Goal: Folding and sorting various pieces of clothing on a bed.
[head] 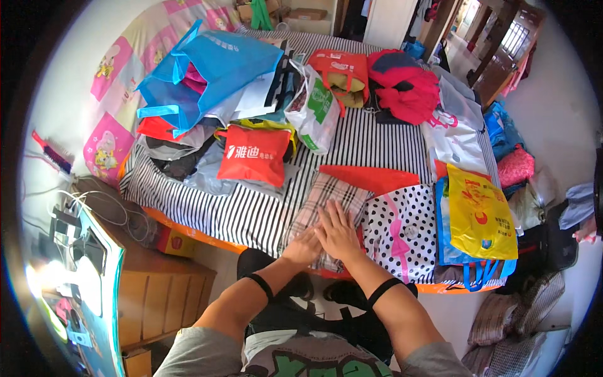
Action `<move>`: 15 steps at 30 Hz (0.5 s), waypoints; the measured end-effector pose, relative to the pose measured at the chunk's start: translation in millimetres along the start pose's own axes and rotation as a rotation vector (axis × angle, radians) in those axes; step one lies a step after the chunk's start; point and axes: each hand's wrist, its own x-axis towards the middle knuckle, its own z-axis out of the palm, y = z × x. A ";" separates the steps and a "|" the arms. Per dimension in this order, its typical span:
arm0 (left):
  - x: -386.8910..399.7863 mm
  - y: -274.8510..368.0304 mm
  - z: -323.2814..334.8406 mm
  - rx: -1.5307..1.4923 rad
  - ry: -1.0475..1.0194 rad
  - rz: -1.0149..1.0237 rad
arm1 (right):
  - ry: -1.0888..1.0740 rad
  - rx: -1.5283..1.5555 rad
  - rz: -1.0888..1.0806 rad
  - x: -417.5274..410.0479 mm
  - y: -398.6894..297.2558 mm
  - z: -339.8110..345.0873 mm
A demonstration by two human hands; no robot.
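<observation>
A folded pink-and-black plaid cloth lies at the near edge of a bed with a black-and-white striped sheet. Both palms rest on it: my left hand on its nearer left part, my right hand flat with fingers pointing away. The hands touch or slightly overlap at the fingers. Under and beyond the cloth shows a red bag. Directly to the right is a white bag with black dots and a pink bow. A red zipped pouch sits farther back on the left.
A large blue bag, a white and green bag, a red bag and red clothing lie across the bed. A yellow bag is at right. A wooden cabinet stands at left; cushions are at lower right.
</observation>
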 end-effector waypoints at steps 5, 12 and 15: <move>7.3 -1.5 2.8 0.049 -0.028 0.025 | -0.029 -0.037 0.020 5.5 8.9 6.0; 13.1 0.3 -46.3 -0.427 -0.101 0.065 | 0.054 0.168 -0.062 -13.6 27.5 5.4; -4.8 -30.7 -42.0 -0.625 0.036 -0.178 | -0.122 0.120 0.000 -30.7 12.7 -27.3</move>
